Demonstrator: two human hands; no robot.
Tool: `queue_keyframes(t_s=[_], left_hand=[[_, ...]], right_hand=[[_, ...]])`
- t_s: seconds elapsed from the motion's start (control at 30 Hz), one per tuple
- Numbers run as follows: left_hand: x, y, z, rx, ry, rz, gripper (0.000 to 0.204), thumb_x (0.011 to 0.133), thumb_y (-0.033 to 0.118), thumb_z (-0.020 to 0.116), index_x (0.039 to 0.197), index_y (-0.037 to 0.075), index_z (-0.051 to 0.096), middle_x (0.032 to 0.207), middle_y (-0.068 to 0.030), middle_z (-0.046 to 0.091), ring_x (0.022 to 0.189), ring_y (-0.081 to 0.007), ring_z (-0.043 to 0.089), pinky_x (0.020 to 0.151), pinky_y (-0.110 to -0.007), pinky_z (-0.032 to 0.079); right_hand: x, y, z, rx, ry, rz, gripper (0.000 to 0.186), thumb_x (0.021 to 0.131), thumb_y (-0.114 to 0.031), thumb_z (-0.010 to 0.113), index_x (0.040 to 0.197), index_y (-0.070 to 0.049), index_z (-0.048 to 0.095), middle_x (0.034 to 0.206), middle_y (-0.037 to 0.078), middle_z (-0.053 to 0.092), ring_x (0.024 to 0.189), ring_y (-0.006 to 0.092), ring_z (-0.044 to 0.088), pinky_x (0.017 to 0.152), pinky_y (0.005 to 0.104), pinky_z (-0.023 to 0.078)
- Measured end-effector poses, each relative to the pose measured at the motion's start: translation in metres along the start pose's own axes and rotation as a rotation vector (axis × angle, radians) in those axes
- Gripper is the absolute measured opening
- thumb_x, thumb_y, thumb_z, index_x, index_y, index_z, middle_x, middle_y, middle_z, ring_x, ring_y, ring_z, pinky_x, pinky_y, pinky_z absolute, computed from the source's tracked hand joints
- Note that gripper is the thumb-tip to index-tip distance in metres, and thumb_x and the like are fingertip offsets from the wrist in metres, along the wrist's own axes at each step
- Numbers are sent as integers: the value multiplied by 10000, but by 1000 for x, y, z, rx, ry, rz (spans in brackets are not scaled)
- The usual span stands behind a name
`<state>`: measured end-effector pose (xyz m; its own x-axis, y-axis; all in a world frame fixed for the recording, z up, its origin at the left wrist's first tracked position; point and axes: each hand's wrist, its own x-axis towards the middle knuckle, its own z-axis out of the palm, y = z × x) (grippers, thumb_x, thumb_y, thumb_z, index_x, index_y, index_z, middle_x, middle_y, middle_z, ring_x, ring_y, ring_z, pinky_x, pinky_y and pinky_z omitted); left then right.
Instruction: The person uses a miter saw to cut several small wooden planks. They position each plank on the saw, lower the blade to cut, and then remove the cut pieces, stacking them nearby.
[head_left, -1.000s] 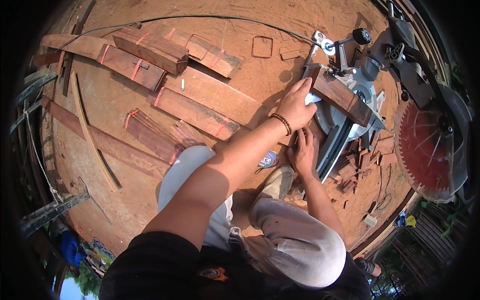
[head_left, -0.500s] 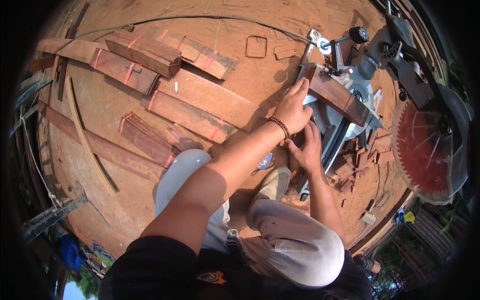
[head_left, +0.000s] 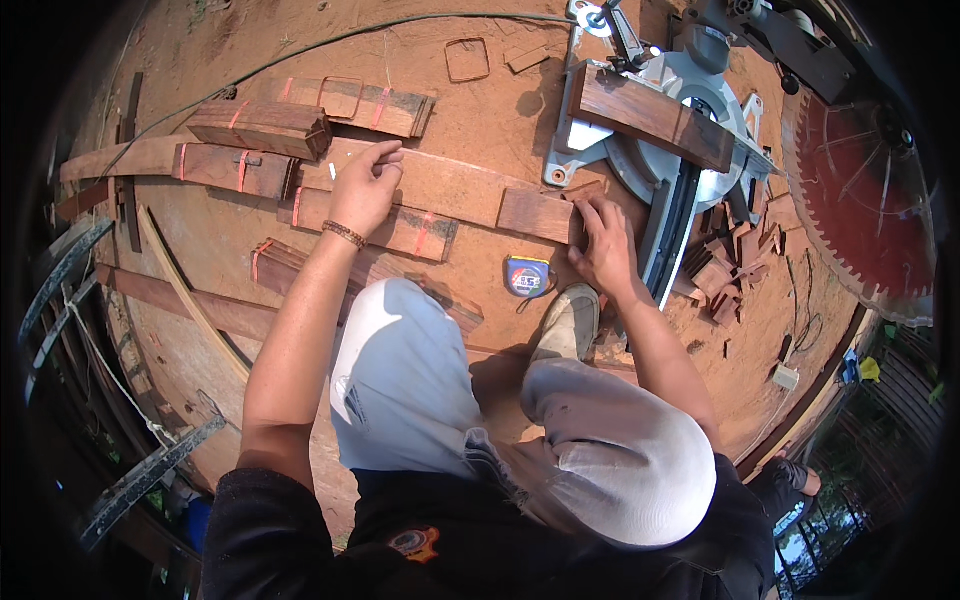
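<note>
1. Evidently, one short wooden block [head_left: 538,215] lay flat at the right hand [head_left: 608,245], its right end directly beneath and between that hand's fingers and thumb; its left end pointed toward the left hand [head_left: 366,190], well apart from it.

2. The right hand's fingers were bent over the block's end, with the thumb on the nearer side (contact was visible, but how firmly it gripped could not be told).

3. The left hand, half-curled with its fingers loose, was above the banded timber; whether it touched the wood there could not be told.

4. One long plank [head_left: 455,175] ran between the two hands, and the short block lay by its right end. One blue tape measure [head_left: 527,276] sat just below the block, near one pale shoe [head_left: 568,322].

5. Five red-banded bundles [head_left: 258,127] were counted at the left, with one white marker [head_left: 333,172] among them. Two rectangular wire loops [head_left: 467,60] were seen, one on the ground and one on a bundle.

6. At the right stood one mitre saw [head_left: 722,95] with one red blade [head_left: 850,190]; a single thick block [head_left: 650,112] rested across its table. Beside it were scattered offcuts [head_left: 715,275], too jumbled to count.
</note>
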<state>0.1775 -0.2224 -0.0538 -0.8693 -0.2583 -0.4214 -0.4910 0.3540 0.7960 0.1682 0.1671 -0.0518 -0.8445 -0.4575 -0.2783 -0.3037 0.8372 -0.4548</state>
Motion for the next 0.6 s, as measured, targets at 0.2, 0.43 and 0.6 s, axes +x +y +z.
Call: queue_keyframes(t_s=[0.2, 0.43, 0.6], left_hand=[[-30, 30, 35, -216, -115, -27, 354, 1003, 109, 637, 1319, -47, 674, 1188, -123, 762, 1012, -125, 712, 906, -276, 561], [38, 119, 136, -435, -135, 118, 380, 1045, 113, 594, 1400, -12, 645, 1248, -92, 727, 1060, -129, 685, 899, -255, 543], [63, 135, 165, -339, -32, 234, 368, 1019, 105, 615, 1371, 27, 687, 1178, -44, 713, 822, -88, 613, 765, -235, 521]], right_hand=[[-7, -5, -73, 192, 287, -25, 741, 687, -115, 768, 1399, -20, 586, 1345, 194, 566, 1287, 394, 526, 1118, 467, 439], [64, 41, -144, -29, 402, -152, 699, 703, -123, 726, 1380, -3, 599, 1332, 184, 591, 1234, 399, 533, 1100, 488, 429], [90, 61, -153, -29, 332, -191, 684, 722, -111, 739, 1389, -26, 610, 1342, 167, 594, 1256, 380, 541, 1090, 467, 454]])
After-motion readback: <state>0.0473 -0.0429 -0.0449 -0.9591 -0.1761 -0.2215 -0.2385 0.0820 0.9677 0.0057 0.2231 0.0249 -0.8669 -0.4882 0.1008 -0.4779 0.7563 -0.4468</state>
